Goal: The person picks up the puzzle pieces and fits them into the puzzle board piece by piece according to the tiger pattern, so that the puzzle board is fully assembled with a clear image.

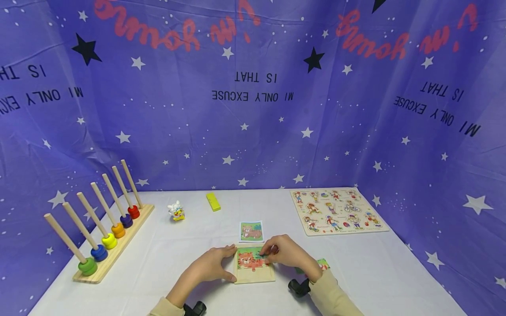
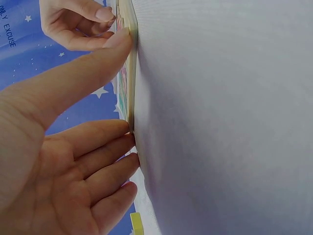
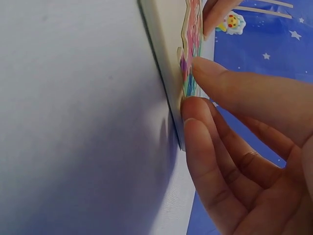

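A shallow wooden puzzle board point(image 1: 254, 277) lies in front of me, with an orange tiger picture point(image 1: 247, 260) assembled across its upper part and bare wood below. My left hand point(image 1: 215, 263) steadies the board's left side, its thumb near the front corner and its fairly straight fingertips at the back corner. Over the right side of the picture, my right hand point(image 1: 287, 253) pinches a small colourful puzzle piece point(image 3: 184, 68) between thumb and index finger. Its fingers partly hide the piece. A picture card point(image 1: 251, 231) with a similar animal lies just behind the board.
More puzzle pieces point(image 1: 324, 263) lie partly under the right wrist. A wooden peg stand point(image 1: 122, 241) with coloured rings stands left. Farther back are a small white-and-yellow figurine point(image 1: 176, 211), a yellow block point(image 1: 213, 202) and a sports-figure board point(image 1: 340, 212). A purple curtain point(image 1: 257, 131) hangs behind.
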A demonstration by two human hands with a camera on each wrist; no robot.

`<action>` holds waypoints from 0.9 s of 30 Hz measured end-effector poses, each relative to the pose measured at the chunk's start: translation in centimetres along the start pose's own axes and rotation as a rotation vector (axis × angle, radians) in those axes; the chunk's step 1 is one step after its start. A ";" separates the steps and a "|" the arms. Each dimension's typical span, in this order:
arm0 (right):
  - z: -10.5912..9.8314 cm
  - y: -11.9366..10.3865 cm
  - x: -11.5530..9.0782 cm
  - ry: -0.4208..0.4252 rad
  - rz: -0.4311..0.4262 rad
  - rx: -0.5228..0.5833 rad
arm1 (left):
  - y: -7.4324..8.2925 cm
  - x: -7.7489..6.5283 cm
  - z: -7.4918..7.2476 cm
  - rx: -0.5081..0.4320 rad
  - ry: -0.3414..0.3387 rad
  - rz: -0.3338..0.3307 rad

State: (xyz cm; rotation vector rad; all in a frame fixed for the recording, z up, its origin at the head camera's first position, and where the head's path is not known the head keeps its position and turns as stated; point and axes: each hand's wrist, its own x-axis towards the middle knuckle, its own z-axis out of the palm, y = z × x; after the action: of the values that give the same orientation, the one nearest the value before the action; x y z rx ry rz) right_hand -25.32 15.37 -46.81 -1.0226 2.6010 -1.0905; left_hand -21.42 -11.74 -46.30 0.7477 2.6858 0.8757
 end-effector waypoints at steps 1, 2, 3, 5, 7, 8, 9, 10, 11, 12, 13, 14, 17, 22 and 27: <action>0.0 0.0 0.0 -0.003 0.004 0.000 | 0.0 0.0 0.0 0.001 -0.002 -0.002; 0.0 0.0 0.0 -0.005 0.005 -0.003 | 0.0 0.0 0.0 0.002 -0.002 -0.001; 0.0 0.1 0.0 -0.008 0.008 -0.006 | 0.0 0.0 0.0 0.002 -0.002 0.002; 0.0 0.1 -0.1 -0.013 0.009 -0.012 | 0.0 0.1 0.0 0.007 0.000 0.006; 0.0 0.1 -0.1 -0.020 0.010 -0.018 | 0.0 0.1 0.0 0.012 0.002 0.007; 0.1 0.1 -0.1 -0.021 0.009 -0.023 | 0.0 0.1 0.0 0.013 0.002 0.007; 0.1 0.1 -0.1 -0.022 0.008 -0.026 | 0.0 0.1 -0.1 0.013 0.003 0.004; 0.2 0.1 -0.1 -0.022 0.008 -0.026 | 0.0 0.1 -0.1 0.014 0.002 0.001; 0.2 0.2 -0.1 -0.021 0.007 -0.026 | 0.0 0.1 -0.1 0.011 0.001 -0.002; 0.3 0.2 -0.1 -0.016 0.003 -0.024 | 0.0 0.1 -0.1 0.010 0.000 -0.005; 0.3 0.1 0.0 -0.012 0.001 -0.020 | 0.0 0.1 -0.1 0.008 0.000 -0.007; 0.4 0.1 0.0 -0.009 -0.001 -0.017 | 0.0 0.1 -0.1 0.007 -0.001 -0.007; 0.5 0.0 0.0 -0.005 0.004 -0.011 | 0.0 0.1 -0.1 0.005 -0.003 -0.003; 0.5 0.3 -0.1 -0.015 0.018 -0.027 | 0.0 0.1 -0.1 -0.003 -0.008 -0.005; -0.1 0.6 -0.5 -0.023 -0.021 -0.038 | 0.0 0.1 -0.1 0.002 -0.008 0.001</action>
State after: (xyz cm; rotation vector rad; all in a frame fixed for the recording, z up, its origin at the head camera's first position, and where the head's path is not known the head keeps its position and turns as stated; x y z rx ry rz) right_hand -25.27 16.06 -47.23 -1.0658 2.6080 -1.0310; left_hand -21.55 -11.70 -46.17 0.7516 2.6797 0.8687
